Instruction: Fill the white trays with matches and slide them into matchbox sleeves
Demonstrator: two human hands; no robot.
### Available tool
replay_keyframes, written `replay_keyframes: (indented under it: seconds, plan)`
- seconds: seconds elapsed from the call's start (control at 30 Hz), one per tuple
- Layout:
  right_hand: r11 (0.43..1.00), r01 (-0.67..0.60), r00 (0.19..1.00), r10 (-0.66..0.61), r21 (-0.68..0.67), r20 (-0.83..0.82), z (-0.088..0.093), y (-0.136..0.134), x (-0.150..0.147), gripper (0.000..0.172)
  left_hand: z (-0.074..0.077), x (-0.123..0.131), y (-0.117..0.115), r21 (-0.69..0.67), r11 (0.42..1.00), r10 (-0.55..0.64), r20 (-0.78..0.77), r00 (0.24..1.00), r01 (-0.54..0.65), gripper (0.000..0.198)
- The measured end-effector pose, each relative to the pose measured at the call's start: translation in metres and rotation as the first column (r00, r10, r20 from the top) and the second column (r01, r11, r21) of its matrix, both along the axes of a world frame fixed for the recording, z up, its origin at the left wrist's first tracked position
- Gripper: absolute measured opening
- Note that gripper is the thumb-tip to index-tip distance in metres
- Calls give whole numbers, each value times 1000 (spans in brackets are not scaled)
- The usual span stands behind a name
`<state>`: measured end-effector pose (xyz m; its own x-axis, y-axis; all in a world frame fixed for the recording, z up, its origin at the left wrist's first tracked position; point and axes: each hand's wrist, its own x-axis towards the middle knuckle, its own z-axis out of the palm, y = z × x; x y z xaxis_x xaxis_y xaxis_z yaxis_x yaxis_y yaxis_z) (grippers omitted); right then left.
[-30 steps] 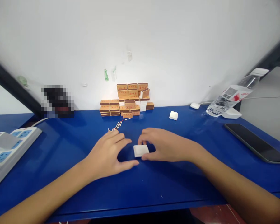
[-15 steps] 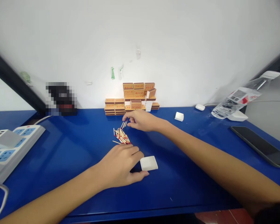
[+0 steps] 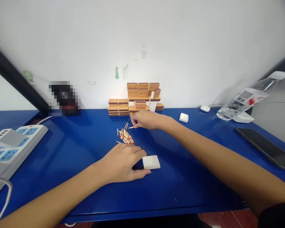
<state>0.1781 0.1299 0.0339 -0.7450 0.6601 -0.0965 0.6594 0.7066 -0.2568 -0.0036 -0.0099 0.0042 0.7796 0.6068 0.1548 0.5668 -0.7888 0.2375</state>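
Note:
My left hand [image 3: 124, 163] rests on the blue table with its thumb and forefinger around the left side of a small white matchbox tray [image 3: 152, 162]. The tray's inside looks bare. Beyond that hand lies a loose pile of red-tipped matches [image 3: 126, 136], its near edge partly covered by my knuckles. My right hand [image 3: 148, 119] is closed in a pinch just past the pile, with pale matchsticks [image 3: 131, 127] sticking out from its fingertips. How many it holds I cannot tell. Orange matchboxes [image 3: 118, 109] stand stacked against the wall behind it.
Another small white tray [image 3: 183, 117] sits right of the stack. Farther right are a white earbud case [image 3: 205, 108], a tilted water bottle [image 3: 242, 96] and a black phone [image 3: 266, 147]. A power strip [image 3: 19, 148] with a plugged-in charger occupies the left side.
My right hand's fingers have closed on matchsticks from the pile's far end and lifted slightly. My left hand stays at the tray. The whole view has shifted a little.

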Motion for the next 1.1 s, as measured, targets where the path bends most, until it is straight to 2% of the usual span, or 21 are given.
replay_keyframes:
  seconds: [0.2, 0.33, 0.43, 0.5, 0.57, 0.67, 0.73, 0.8, 0.83, 0.93, 1.03, 1.1]
  plan:
    - [998, 35, 998, -32, -60, 50, 14, -27, 26, 10, 0, -1, 2, 7, 998, 67, 25, 997, -67, 33]
    - [993, 72, 997, -72, -96, 7, 30, -58, 55, 12, 1, -2, 4, 18, 984, 174, 29, 984, -175, 36]
    - [994, 59, 998, -56, -93, 35, 35, -86, 65, 12, 2, -1, 5, -7, 977, 214, 14, 977, -214, 34]
    - [998, 43, 994, -39, -41, 99, 32, -104, 61, 12, 3, -1, 6, -16, 976, 219, 11, 976, -219, 33]
    - [998, -2, 986, -9, 66, 165, 27, -118, 51, 13, 3, 0, 7, -11, 976, 217, 11, 976, -217, 33]
    - [981, -65, 967, 17, 182, 255, 23, -130, 33, 16, 3, 0, 8, 12, 979, 202, 19, 979, -202, 31]
    - [980, -78, 962, 26, 184, 270, 24, -132, 25, 20, 3, 0, 7, 19, 981, 193, 25, 981, -193, 29]
    - [989, -71, 979, 45, 127, 197, 26, -129, 26, 13, 3, -1, 7, 17, 982, 189, 37, 981, -189, 30]
    - [995, -59, 991, 48, 79, 127, 27, -126, 30, 10, 3, -1, 7, 15, 982, 188, 44, 981, -189, 30]
    - [999, 14, 997, -17, -35, -78, 29, -110, 49, 15, 3, -1, 7, 4, 982, 187, 52, 981, -187, 32]
    - [995, 101, 986, -102, -14, -135, 25, -94, 69, 13, 3, -1, 7, -7, 981, 193, 43, 980, -193, 34]
    - [994, 108, 985, -111, -33, -130, 22, -89, 76, 11, 3, -1, 7, -4, 981, 193, 44, 980, -193, 34]
